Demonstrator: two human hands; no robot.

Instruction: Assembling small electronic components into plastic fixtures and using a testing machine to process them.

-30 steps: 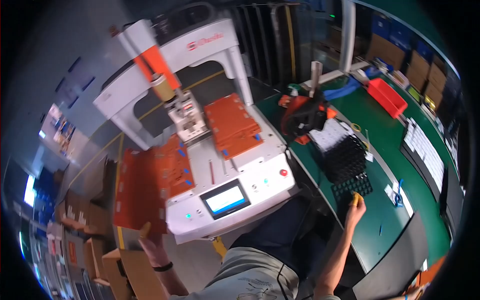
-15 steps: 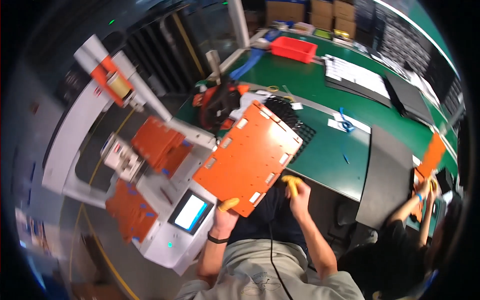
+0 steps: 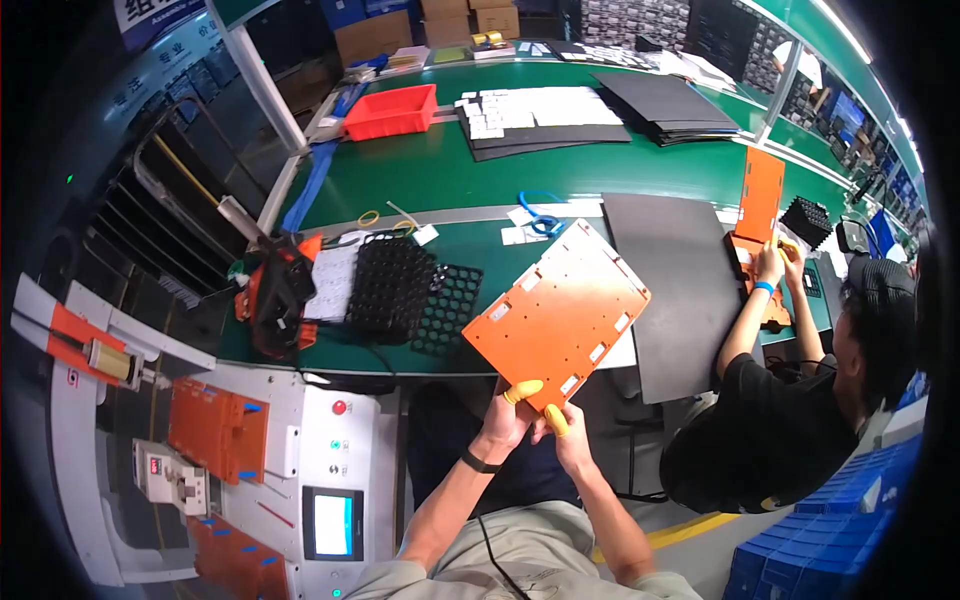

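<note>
A flat orange panel (image 3: 560,318) with small holes and pale rectangular inserts along two edges is held up in front of me, tilted. My left hand (image 3: 508,415) grips its near corner, thumb on the top face and fingers out of sight beneath. Right beside it, my right hand (image 3: 566,436) pinches the same corner with the thumb against the edge; its other fingers are partly hidden. Yellow finger cots cover both thumbs. Beyond the panel lies the green workbench (image 3: 400,190), with a black round-holed tray (image 3: 450,310) to the left and a dark grey mat (image 3: 675,290) to the right.
At left stands a white machine with a screen (image 3: 333,523), a red button (image 3: 339,407) and orange fixtures (image 3: 215,425). A red bin (image 3: 390,110) and black sheets (image 3: 665,105) lie farther back. A co-worker (image 3: 780,430) handles an orange part on the right.
My view has swung right, away from the machine. The panel has moved over the bench, still in my left hand. My right hand, apart from it before, now holds its near corner.
</note>
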